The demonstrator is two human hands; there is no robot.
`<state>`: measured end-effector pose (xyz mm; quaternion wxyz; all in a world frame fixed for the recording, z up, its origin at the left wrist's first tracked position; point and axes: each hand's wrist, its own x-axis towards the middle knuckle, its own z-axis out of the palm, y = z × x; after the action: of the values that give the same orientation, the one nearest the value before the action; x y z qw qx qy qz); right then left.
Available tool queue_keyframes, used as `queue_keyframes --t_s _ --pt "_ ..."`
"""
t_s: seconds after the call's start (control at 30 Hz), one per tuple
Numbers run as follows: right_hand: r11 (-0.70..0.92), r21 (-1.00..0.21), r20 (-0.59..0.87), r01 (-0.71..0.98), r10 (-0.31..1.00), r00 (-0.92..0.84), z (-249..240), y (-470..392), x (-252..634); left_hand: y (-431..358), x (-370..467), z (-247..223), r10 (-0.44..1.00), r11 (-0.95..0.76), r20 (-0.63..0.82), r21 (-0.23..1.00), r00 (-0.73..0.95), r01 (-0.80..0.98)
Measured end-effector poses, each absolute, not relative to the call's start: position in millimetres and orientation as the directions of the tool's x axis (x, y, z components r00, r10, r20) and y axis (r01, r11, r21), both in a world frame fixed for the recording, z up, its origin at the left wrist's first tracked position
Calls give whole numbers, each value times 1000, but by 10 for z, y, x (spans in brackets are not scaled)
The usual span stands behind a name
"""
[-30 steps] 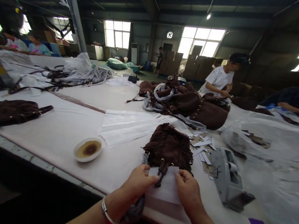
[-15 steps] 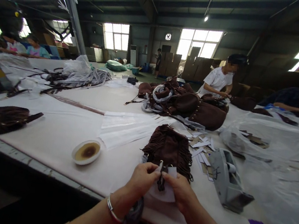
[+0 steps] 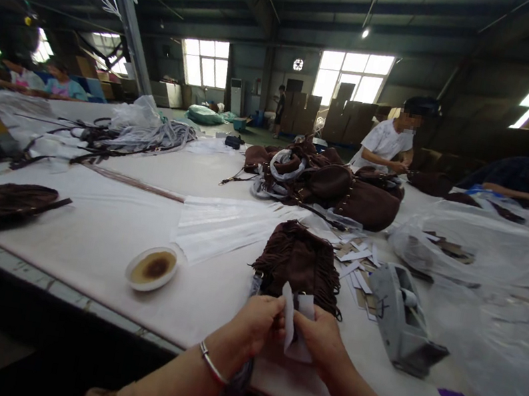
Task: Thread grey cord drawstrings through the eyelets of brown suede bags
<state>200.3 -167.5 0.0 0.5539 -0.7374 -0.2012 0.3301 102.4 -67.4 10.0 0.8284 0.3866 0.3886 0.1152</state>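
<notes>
fringed bag (image 3: 302,258) w/ paper pinched at its near end

bag lies flat on the white table (image 3: 209,283), just r of ctr in the lower half of the frame, dark brown, fringe down its sides. long axis looks to run approx up-down in the frame, away fr me, far end leaning a touch l; near end, partly hidden by my hands, pts at me.

my l hand (image 3: 253,324) is closed, fingertips gripping white paper (image 3: 290,317); my r hand (image 3: 324,343) is closed on the other side of the same sheet. step in hand, i'd judge: wrapping or folding paper at the bag's near end. paper's bent up btwn my fingers, w/ something dark partly showing in it; can't tell exactly what. from here the fold calls for a light, steady pinch w/ both hands & edges kept together, imo.

tape dispenser (image 3: 400,322) stands lower r, card scraps (image 3: 358,274) btwn it & the bag; shallow bowl (image 3: 132,270) sits l of my hands.
</notes>
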Motion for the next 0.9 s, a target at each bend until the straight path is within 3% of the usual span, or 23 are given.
queue_keyframes --t_s 0.2,0.43,0.6,0.9 --pt "-384 -904 -140 185 678 721 74 -1729 2044 -781 1174 20 592 426 -440 882 675 201" --pt "-349 -835 1 426 772 635 65 -1834 2073 -784 1194 3 638 282 -378 926 671 252" --pt "-406 -834 -80 374 759 647 18 -1849 2122 -803 1187 85 713 73 -290 936 639 343" --pt "-371 -911 -125 178 662 739 -36 -1869 2104 -803 1194 -3 782 -30 -186 942 595 334"
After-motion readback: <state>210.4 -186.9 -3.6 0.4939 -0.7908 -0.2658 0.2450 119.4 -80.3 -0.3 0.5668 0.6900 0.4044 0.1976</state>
